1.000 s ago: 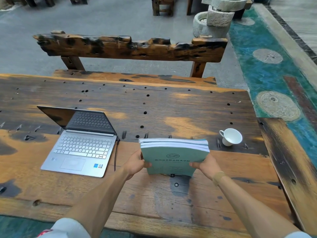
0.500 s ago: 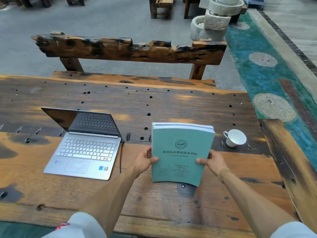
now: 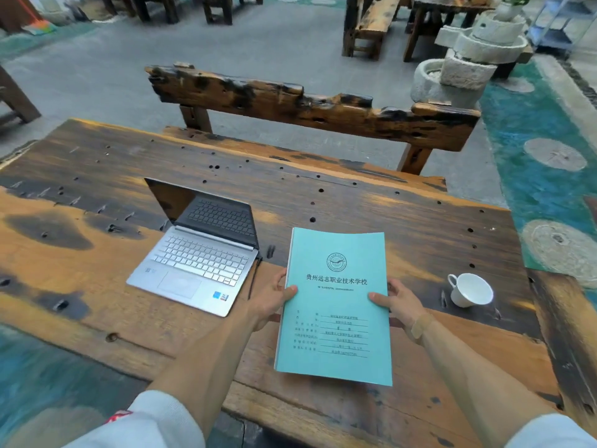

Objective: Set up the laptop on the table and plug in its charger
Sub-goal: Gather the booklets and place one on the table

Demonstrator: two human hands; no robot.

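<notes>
A silver laptop (image 3: 197, 263) stands open on the wooden table (image 3: 403, 227), left of centre, its screen dark. A black charger cable (image 3: 254, 279) runs along its right side, plugged in near the hinge. To the right I hold a stack of teal booklets (image 3: 336, 305) tilted up so the printed cover faces me. My left hand (image 3: 274, 297) grips the stack's left edge, thumb on the cover. My right hand (image 3: 399, 302) grips the right edge the same way.
A white cup (image 3: 470, 289) lies tipped on the table at the right. A rough wooden bench (image 3: 310, 105) stands behind the far edge. Stone mill pieces (image 3: 465, 63) and more wooden furniture (image 3: 368, 24) sit on the floor beyond.
The booklet stack has tilted up from nearly flat until its cover faces me, and it has come closer. Both hands kept their hold on its edges. The laptop has not moved.
</notes>
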